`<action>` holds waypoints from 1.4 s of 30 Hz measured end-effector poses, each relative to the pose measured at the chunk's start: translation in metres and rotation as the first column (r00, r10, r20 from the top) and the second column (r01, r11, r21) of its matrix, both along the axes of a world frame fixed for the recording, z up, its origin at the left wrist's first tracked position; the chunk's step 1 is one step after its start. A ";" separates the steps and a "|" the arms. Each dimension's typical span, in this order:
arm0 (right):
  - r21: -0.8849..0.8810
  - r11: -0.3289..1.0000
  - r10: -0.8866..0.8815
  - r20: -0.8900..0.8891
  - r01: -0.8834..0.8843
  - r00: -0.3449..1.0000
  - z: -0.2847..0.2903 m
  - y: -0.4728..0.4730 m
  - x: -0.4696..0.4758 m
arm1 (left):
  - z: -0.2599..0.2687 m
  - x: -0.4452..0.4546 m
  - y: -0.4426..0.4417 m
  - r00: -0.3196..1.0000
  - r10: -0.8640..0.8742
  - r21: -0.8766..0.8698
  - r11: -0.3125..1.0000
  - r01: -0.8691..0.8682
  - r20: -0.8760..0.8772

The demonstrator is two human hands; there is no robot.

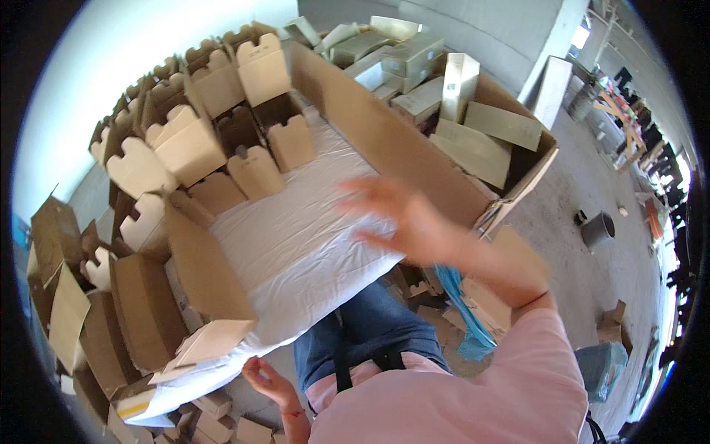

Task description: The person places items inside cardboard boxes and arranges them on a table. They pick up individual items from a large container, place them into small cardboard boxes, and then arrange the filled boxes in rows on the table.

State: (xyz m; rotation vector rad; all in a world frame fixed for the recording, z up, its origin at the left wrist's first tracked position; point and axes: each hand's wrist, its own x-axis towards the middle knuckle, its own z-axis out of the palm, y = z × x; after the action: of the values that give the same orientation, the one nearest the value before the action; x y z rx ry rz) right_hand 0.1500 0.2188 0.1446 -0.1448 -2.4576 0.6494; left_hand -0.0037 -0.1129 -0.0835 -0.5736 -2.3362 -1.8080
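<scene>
My right hand (413,225) is blurred above the white cloth (310,244) that covers the table. Its fingers are spread, and nothing shows in them. Below the table's front edge is my left hand (269,380), loosely curled and with no object visible in it. Close to it lies the flap of an opened cardboard carton (208,347). Rows of open brown cardboard boxes (188,147) with notched flaps stand at the far left of the cloth. To the right of the cloth is a large carton (388,139) holding several pale, closed boxes (413,55).
Folded cardboard boxes (147,311) crowd the left side. Small cartons (213,424) lie on the floor below the table. Blue plastic sheeting (463,316) hangs by my right side. A grey bucket (599,228) and a plastic-wrapped bundle (602,369) are on the concrete floor.
</scene>
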 end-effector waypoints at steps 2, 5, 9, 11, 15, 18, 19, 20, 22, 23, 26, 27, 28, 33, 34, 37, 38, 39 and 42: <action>0.293 0.909 -0.317 0.020 0.297 0.948 0.039 0.053 0.027 | 0.013 0.022 0.018 0.992 -0.129 -0.056 0.990 0.129 -0.003; 0.338 0.690 -0.690 0.040 0.640 0.722 0.063 0.172 0.098 | 0.038 0.029 0.059 0.915 -0.401 -0.145 0.909 0.390 -0.054; 0.566 0.302 -0.946 0.278 0.767 0.168 0.031 0.272 0.181 | 0.037 0.022 0.096 0.869 -0.459 -0.197 0.884 0.425 -0.186; 0.558 0.305 -0.866 0.499 0.772 -0.018 0.034 0.277 0.182 | 0.034 0.015 0.106 0.868 -0.458 -0.204 0.884 0.421 -0.192; 0.518 0.341 -0.740 0.662 0.784 -0.115 0.035 0.270 0.178 | 0.028 0.011 0.119 0.895 -0.430 -0.194 0.894 0.403 -0.122; 0.310 0.376 -0.765 0.635 0.873 0.104 0.015 0.289 0.200 | 0.016 0.008 0.120 0.883 -0.427 -0.246 0.893 0.377 -0.197; 0.307 0.371 -0.778 0.617 0.876 0.113 0.018 0.289 0.200 | 0.015 0.007 0.120 0.866 -0.433 -0.286 0.887 0.362 -0.248; 0.304 0.367 -0.791 0.599 0.879 0.123 0.027 0.289 0.203 | 0.014 0.007 0.120 0.846 -0.441 -0.324 0.881 0.345 -0.299; 0.182 0.325 -0.803 0.572 0.928 0.169 0.040 0.294 0.199 | 0.013 0.007 0.122 0.850 -0.435 -0.311 0.886 0.345 -0.296; 0.077 0.377 -0.875 0.357 0.923 0.327 0.038 0.290 0.201 | 0.013 0.007 0.122 0.853 -0.431 -0.304 0.888 0.344 -0.295; -0.118 0.598 -0.630 0.543 0.793 0.556 0.050 0.278 0.170 | 0.015 0.008 0.120 0.853 -0.423 -0.322 0.889 0.326 -0.306; -0.014 0.640 -0.573 0.657 0.768 0.489 0.048 0.275 0.161 | 0.016 0.008 0.121 0.848 -0.424 -0.326 0.889 0.322 -0.319; 0.083 0.685 -0.516 0.756 0.724 0.402 0.044 0.271 0.152 | 0.017 0.008 0.121 0.843 -0.424 -0.330 0.889 0.318 -0.331; -0.088 0.604 -0.329 0.878 0.792 0.349 0.033 0.255 0.157 | 0.013 0.007 0.125 0.825 -0.428 -0.338 0.889 0.310 -0.368; -0.199 0.534 -0.236 0.898 0.821 0.372 0.024 0.259 0.162 | 0.013 0.007 0.128 0.814 -0.428 -0.354 0.887 0.296 -0.393; -0.324 0.374 -0.139 0.907 0.869 0.398 0.010 0.267 0.150 | 0.009 0.009 0.123 0.828 -0.440 -0.359 0.878 0.316 -0.347; -0.305 0.426 -0.166 0.899 0.852 0.405 0.006 0.268 0.149 | 0.009 0.011 0.122 0.832 -0.441 -0.372 0.874 0.313 -0.336; -0.273 0.488 -0.203 0.888 0.829 0.412 0.006 0.271 0.143 | 0.009 0.013 0.120 0.839 -0.433 -0.380 0.874 0.302 -0.330; -0.202 0.585 -0.284 0.856 0.785 0.432 0.014 0.266 0.138 | 0.005 0.010 0.119 0.815 -0.452 -0.372 0.872 0.318 -0.364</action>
State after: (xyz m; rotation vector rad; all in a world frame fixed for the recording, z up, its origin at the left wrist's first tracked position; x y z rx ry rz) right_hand 0.2883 0.4849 0.1583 -1.8076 -2.5102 1.1672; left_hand 0.0065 0.0064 -0.0783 -1.4376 -2.2767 -1.2504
